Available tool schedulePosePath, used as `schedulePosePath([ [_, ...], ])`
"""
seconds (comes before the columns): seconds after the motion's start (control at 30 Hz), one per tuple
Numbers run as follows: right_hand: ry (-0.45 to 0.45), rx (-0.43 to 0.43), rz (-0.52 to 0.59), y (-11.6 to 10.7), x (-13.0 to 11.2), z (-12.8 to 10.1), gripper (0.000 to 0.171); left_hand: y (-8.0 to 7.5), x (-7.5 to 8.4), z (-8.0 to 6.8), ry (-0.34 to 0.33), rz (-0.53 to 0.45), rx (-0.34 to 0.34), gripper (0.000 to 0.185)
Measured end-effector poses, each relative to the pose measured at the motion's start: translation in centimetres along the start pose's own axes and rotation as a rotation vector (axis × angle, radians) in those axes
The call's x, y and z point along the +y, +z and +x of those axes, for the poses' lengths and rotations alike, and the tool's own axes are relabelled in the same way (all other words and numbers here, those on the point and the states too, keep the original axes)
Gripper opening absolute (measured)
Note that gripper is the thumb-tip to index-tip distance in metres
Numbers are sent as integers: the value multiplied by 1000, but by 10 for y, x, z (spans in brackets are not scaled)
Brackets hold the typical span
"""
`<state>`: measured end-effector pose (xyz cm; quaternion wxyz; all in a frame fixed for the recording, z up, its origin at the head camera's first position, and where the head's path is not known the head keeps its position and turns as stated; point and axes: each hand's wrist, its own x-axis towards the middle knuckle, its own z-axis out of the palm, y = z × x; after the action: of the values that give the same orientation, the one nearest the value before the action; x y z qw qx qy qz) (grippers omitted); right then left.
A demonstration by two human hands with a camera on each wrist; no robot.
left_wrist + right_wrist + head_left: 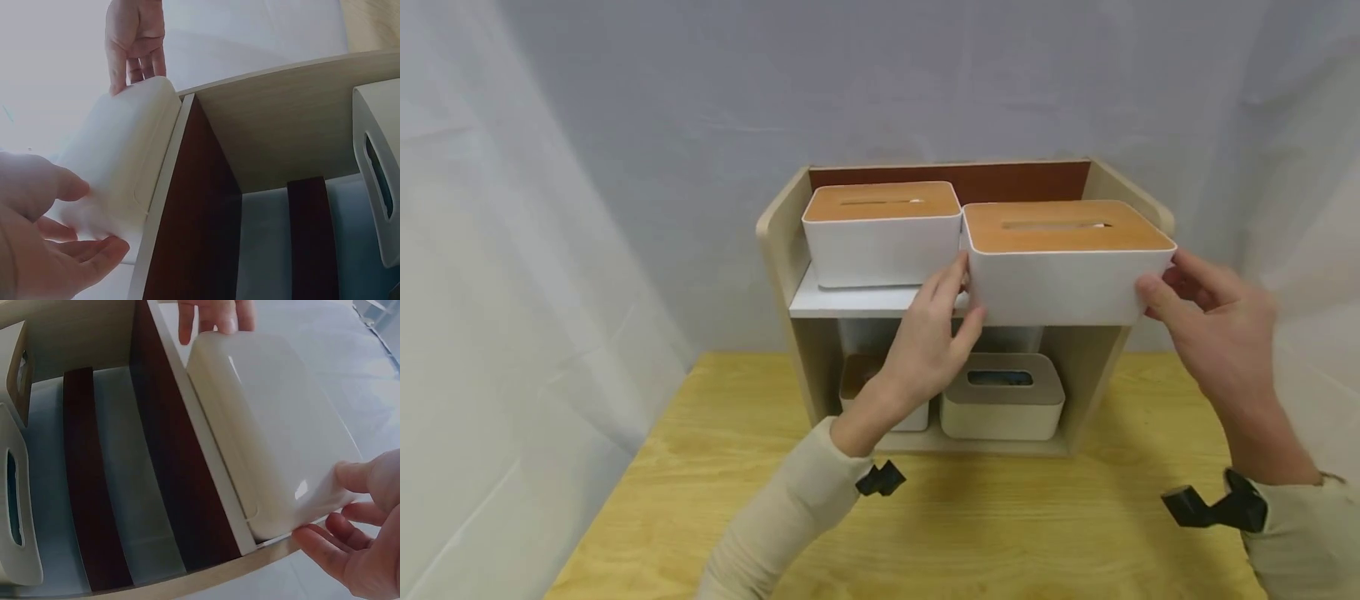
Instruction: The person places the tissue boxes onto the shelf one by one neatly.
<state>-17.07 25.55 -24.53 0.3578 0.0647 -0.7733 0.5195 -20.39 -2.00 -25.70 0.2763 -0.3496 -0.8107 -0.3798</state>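
A white tissue box [1060,287] with a wood-coloured slotted lid is at the right of the upper shelf, its front standing out past the shelf edge. My left hand [925,333] holds its left end, thumb towards the front. At the opposite end, my right hand [1228,333] grips the corner, with the thumb on the front face and the fingers partly hidden behind. Both wrist views show the box's underside [269,419] between the two hands. Left of it, a similar tissue box [887,250] sits on the upper shelf.
The two-tier wooden shelf [1078,387] stands on a yellow wood-grain table [970,525]. On its lower level are a beige tissue box [1000,417] and a brown-lidded white box [913,419], partly hidden by my left arm. Pale sheeting [625,167] hangs behind.
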Motion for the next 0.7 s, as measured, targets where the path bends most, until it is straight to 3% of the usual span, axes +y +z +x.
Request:
schedulePosePath([
  [0.23,-55,157,-36,16,2,-1,36,2,-7,4,6,-21,27,56],
  [0.33,-105,195,-44,24,1,-1,33,3,-11,6,30,8,77,54],
  [0.5,-156,241,-64,33,1,-2,33,8,-19,6,125,128,158,46],
  [0.6,-156,257,-105,34,2,-8,35,11,-20,4,179,190,163,42],
  [0.7,-172,211,-135,35,2,-18,47,13,-20,0,203,218,163,42],
])
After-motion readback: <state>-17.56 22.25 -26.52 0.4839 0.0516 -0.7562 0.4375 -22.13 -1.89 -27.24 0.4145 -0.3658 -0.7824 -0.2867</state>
